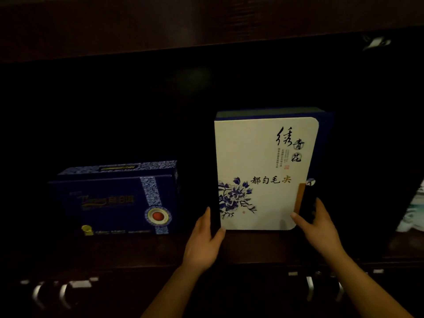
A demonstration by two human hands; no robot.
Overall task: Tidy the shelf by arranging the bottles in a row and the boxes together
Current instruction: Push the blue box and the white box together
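A tall white box with blue flower print and black lettering stands upright on the dark wooden shelf, right of centre. My left hand grips its lower left edge, thumb on the front. Its lower right edge, by a wooden clasp, is held by my right hand. A lower dark blue box with a patterned band and a red round emblem stands to the left, a gap apart. No bottles are visible.
The shelf recess behind the boxes is very dark. Metal drawer handles show below the shelf edge at left and others at right. Something pale sits at the far right edge.
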